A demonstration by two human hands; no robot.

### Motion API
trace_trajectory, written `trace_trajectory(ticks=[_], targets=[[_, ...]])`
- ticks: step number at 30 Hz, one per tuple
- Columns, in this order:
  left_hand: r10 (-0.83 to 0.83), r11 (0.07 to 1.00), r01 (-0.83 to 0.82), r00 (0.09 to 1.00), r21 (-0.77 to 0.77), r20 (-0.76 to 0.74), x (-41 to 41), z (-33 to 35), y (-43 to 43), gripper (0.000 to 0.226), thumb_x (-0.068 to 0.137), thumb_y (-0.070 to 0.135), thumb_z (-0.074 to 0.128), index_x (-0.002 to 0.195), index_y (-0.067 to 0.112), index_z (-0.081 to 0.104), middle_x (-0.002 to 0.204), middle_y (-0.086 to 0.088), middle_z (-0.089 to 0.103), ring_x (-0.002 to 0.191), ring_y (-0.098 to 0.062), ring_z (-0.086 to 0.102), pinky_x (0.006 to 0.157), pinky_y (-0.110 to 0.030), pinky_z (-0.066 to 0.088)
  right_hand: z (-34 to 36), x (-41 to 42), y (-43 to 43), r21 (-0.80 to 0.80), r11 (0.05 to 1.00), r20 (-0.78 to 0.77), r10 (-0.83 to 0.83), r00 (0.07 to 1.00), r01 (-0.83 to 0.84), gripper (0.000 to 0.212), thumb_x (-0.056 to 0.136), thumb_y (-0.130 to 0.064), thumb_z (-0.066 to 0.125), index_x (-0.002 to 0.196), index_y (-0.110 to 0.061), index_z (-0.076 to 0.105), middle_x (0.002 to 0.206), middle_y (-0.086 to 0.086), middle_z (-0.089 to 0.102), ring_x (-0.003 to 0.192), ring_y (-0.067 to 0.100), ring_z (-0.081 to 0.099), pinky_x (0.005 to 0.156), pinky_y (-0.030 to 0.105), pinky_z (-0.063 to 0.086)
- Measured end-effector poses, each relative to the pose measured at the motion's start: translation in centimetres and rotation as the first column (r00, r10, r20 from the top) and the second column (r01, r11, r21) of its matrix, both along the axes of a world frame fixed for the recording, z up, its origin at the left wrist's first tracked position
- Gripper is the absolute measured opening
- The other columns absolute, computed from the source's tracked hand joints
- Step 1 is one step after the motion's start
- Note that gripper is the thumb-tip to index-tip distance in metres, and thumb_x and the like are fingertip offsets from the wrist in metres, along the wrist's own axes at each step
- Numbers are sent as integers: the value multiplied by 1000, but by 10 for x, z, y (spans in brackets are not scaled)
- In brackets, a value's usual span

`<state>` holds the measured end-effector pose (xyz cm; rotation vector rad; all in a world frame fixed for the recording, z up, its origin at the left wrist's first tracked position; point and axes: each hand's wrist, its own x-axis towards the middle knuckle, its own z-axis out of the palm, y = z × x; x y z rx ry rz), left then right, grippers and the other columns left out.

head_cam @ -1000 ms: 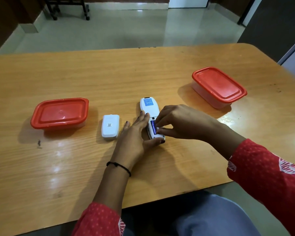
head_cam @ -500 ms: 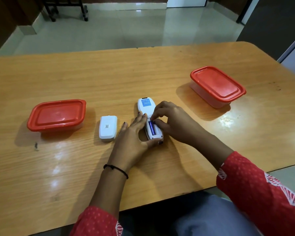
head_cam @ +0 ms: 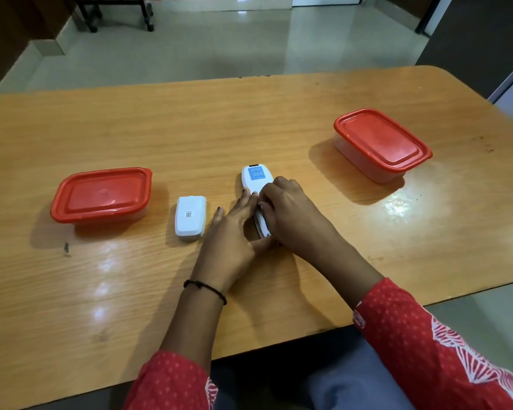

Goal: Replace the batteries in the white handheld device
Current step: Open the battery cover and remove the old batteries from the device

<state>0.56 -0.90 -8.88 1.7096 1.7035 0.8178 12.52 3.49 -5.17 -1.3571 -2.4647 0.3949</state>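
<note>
Bracing white handheld device point(head_cam: 253, 180) on the desk point(head_cam: 190, 128) with flat-fingered left hand point(head_cam: 233, 232). Curling right hand point(head_cam: 288, 214) over its compartment, now hiding the blue battery (pinching or pressing, cannot tell). Probably seating it.

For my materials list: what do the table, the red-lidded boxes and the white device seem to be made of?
Table: glossy wood or laminate; grain and glare show. Left box and right box: likely plastic, red lids, translucent bases. White device: probably smooth moulded plastic, rounded edges.
</note>
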Motion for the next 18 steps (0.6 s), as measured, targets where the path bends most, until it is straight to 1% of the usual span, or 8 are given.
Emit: trace_trajectory(ticks=[3, 5, 7, 10, 12, 14, 17, 18], targets=[[-2, 1000, 2, 1000, 10, 0, -1, -1, 0, 79, 79, 32, 69, 146, 23, 28, 156, 8, 20, 142, -7, 23, 119, -29, 5, 0, -1, -2, 9, 999, 21, -52, 998, 52, 21, 95, -9, 40, 104, 2, 56, 109, 20, 53, 104, 33, 46, 84, 34, 33], [0, 1000, 0, 1000, 7, 4, 0, -1, 0, 79, 78, 33, 69, 146, 23, 28, 156, 8, 21, 142, -7, 24, 119, -29, 4, -2, -3, 0, 6, 995, 22, -97, 995, 97, 20, 94, -10, 43, 107, 0, 54, 111, 20, 52, 103, 32, 47, 79, 33, 33], [-5, 1000, 5, 1000, 12, 3, 0, 0, 0, 80, 79, 32, 70, 146, 23, 28, 156, 8, 21, 142, -5, 25, 118, -27, 3, -4, -4, 2, 12, 996, 40, -91, 995, 91, 20, 94, -9, 43, 108, 0, 53, 111, 20, 51, 103, 33, 47, 77, 32, 30], [-10, 1000, 10, 1000, 19, 6, 0, 1, 1, 80, 79, 31, 70, 146, 23, 27, 156, 7, 21, 141, -3, 25, 117, -26, 2, -4, -5, 2, 15, 998, 52, -64, 997, 63, 20, 93, -8, 41, 108, 1, 53, 111, 21, 51, 103, 33, 46, 79, 36, 33], [-10, 1000, 10, 1000, 18, 4, 1, 2, 0, 79, 79, 32, 69, 146, 24, 27, 156, 8, 21, 140, 1, 22, 117, -26, 2, -6, -4, 4, 4, 999, 44, -44, 998, 43, 20, 94, -8, 41, 107, 1, 53, 110, 22, 51, 103, 33, 46, 81, 36, 33], [-2, 1000, 2, 1000, 7, -2, 1, 2, 0, 79, 79, 31, 69, 146, 25, 27, 155, 11, 20, 134, 7, 16, 116, -25, 2, -7, -3, 5, -17, 999, 36, -39, 999, 40, 20, 94, -8, 40, 107, 1, 53, 110, 22, 51, 103, 34, 47, 81, 36, 33], [12, 1000, -12, 1000, -2, 10, 1, 4, -1, 80, 78, 32, 71, 146, 26, 28, 155, 12, 21, 135, 7, 13, 116, -25, 3, -5, -4, 7, -50, 998, 47, -47, 998, 50, 20, 94, -8, 39, 106, 1, 52, 109, 23, 51, 103, 33, 47, 82, 36, 33], [13, 1000, -12, 1000, -9, 17, 1, 5, -2, 80, 78, 31, 71, 145, 27, 28, 155, 13, 21, 133, 7, 11, 116, -25, 4, -3, -5, 6, -54, 998, 33, -36, 999, 38, 18, 94, -9, 38, 101, 0, 52, 105, 22, 51, 99, 33, 47, 81, 36, 33]])
